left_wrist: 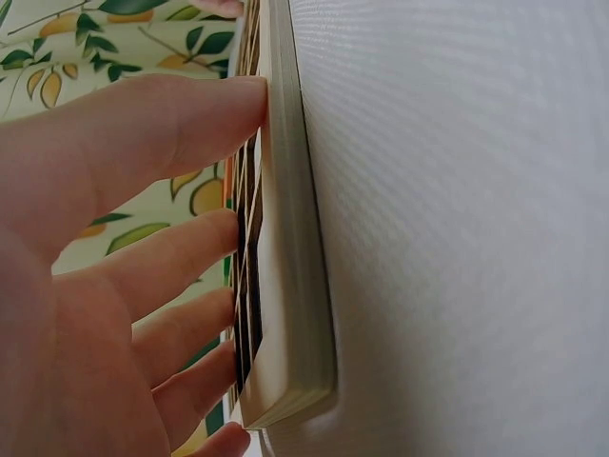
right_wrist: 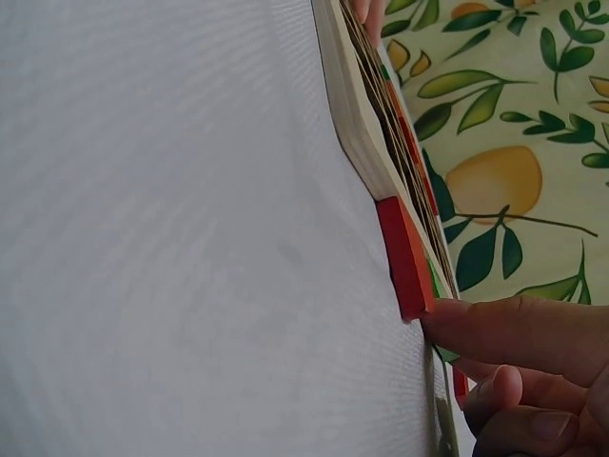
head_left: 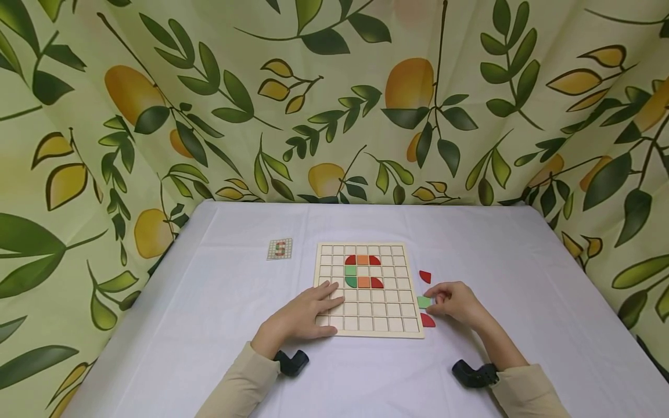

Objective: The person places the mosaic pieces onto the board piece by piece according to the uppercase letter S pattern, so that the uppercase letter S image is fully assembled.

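A wooden grid board (head_left: pixel 378 310) lies on the table. My left hand (head_left: pixel 308 313) rests on its left side with fingers spread; in the left wrist view its thumb (left_wrist: pixel 190 119) touches the board's near rim. Red quarter-circle tiles, orange square tiles (head_left: pixel 363 282), a green square tile (head_left: pixel 351 270) and a green quarter-circle tile (head_left: pixel 351 282) sit in the upper cells. Beside the board's right edge, my right hand (head_left: pixel 457 303) pinches a loose green square tile (head_left: pixel 424 302) between thumb and forefinger. A red quarter-circle tile (head_left: pixel 428 320) lies just nearer than it.
Another red quarter-circle tile (head_left: pixel 425 277) lies beyond the right hand. A small pattern card (head_left: pixel 279 249) with a coloured grid lies left of the board. The white-covered table (head_left: pixel 172 325) meets a fruit-print curtain (head_left: pixel 334 116) at the back and sides.
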The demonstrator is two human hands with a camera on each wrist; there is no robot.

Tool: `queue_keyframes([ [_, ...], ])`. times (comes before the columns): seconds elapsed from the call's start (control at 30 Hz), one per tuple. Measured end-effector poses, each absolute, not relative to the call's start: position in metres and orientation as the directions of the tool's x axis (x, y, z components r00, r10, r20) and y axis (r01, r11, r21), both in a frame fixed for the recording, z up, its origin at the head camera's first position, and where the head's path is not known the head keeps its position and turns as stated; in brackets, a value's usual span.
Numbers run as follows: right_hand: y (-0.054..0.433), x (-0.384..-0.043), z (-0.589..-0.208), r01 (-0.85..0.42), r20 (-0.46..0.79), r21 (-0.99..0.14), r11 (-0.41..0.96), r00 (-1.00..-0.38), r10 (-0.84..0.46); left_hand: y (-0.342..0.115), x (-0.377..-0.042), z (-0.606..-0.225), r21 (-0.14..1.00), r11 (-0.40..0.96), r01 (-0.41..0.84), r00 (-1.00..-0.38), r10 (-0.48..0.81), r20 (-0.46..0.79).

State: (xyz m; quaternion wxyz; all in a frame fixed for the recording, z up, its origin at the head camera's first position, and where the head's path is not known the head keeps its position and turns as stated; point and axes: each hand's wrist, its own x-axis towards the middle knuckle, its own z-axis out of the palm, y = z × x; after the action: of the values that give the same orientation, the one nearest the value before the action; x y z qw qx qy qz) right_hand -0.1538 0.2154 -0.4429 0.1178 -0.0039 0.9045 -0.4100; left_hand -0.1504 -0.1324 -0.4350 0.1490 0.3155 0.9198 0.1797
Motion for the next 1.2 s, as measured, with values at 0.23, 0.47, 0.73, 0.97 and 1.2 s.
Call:
queue_keyframes([
  [0.23,0.215,-0.156,-0.441,0.109,-0.224,-0.729,0.676,-0.971,-0.085,-0.133,-0.151,-0.436,0.432,0.738,0.518,-0.760,0.629,-0.163],
  [0.47,0.216,-0.159,-0.437,0.135,-0.241,-0.735,0.664,-0.968,-0.069,-0.133,-0.150,-0.435,0.434,0.736,0.520,-0.759,0.631,-0.161],
  [0.73,0.214,-0.160,-0.437,0.132,-0.235,-0.746,0.653,-0.969,-0.073,-0.133,-0.150,-0.432,0.435,0.735,0.519,-0.758,0.632,-0.163],
  [0.97,0.212,-0.160,-0.437,0.134,-0.237,-0.765,0.630,-0.968,-0.082,-0.133,-0.149,-0.431,0.435,0.739,0.515,-0.759,0.629,-0.169],
  [1.2,0.205,-0.163,-0.436,0.109,-0.221,-0.788,0.606,-0.969,-0.113,-0.132,-0.149,-0.431,0.433,0.740,0.515,-0.760,0.628,-0.168],
])
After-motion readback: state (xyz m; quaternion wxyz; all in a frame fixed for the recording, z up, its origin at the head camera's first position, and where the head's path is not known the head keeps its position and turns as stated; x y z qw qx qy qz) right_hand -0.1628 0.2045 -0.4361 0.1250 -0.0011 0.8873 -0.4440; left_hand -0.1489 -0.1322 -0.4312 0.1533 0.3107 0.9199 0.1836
